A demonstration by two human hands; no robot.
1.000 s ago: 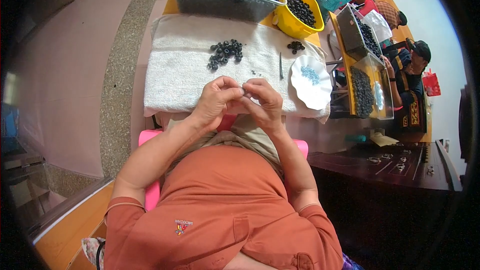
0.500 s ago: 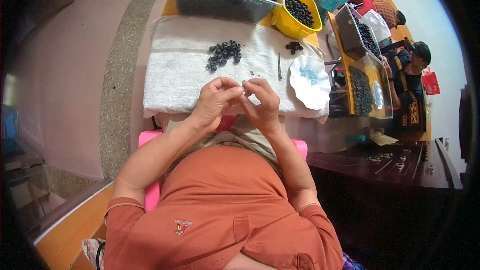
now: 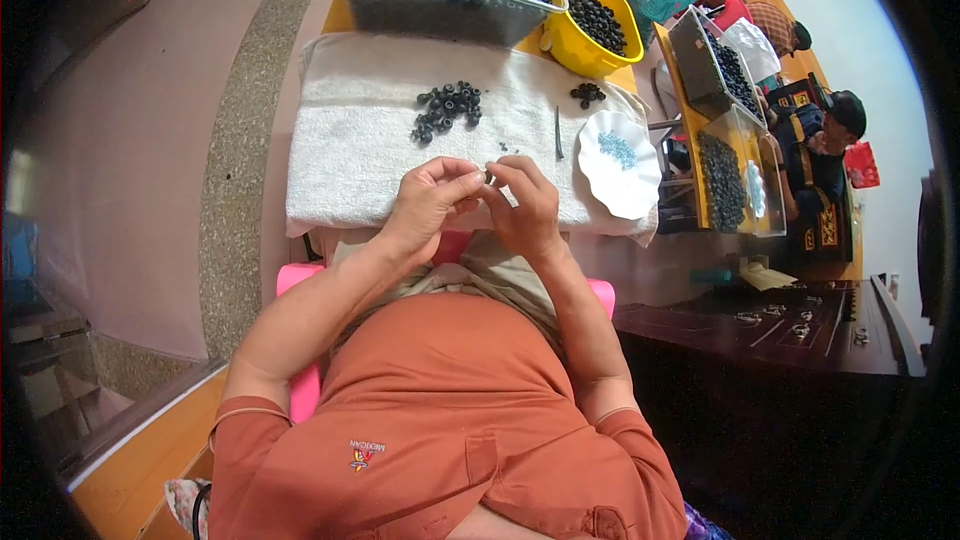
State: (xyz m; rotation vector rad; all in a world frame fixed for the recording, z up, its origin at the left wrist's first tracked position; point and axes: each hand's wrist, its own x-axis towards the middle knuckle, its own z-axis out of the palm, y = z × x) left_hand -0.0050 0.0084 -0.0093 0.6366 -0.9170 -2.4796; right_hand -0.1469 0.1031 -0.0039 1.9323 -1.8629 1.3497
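Over the near half of a white towel (image 3: 345, 145), my left hand (image 3: 425, 205) and my right hand (image 3: 527, 212) meet fingertip to fingertip. Both pinch one small dark round part (image 3: 488, 177), mostly covered by the fingers. Beyond them lies a loose pile of black ring-shaped parts (image 3: 447, 112), with a few tiny bits (image 3: 507, 147) nearer my fingers. To the right are a smaller cluster of black parts (image 3: 588, 95) and a thin, pointed black tool (image 3: 559, 133). A white wavy-edged plate (image 3: 622, 203) beside the tool holds small light-blue pieces (image 3: 617, 149).
A clear bin (image 3: 440, 15) full of black parts stands at the far edge, beside a yellow bucket (image 3: 575, 55) of similar parts. At right, a person (image 3: 815, 145) sits by more bins (image 3: 765, 210). A dark table (image 3: 700, 325) stands at near right.
My fingertips have shifted slightly around the small dark part, which shows a little more now. The person at right has moved slightly; the things on the towel stay put.
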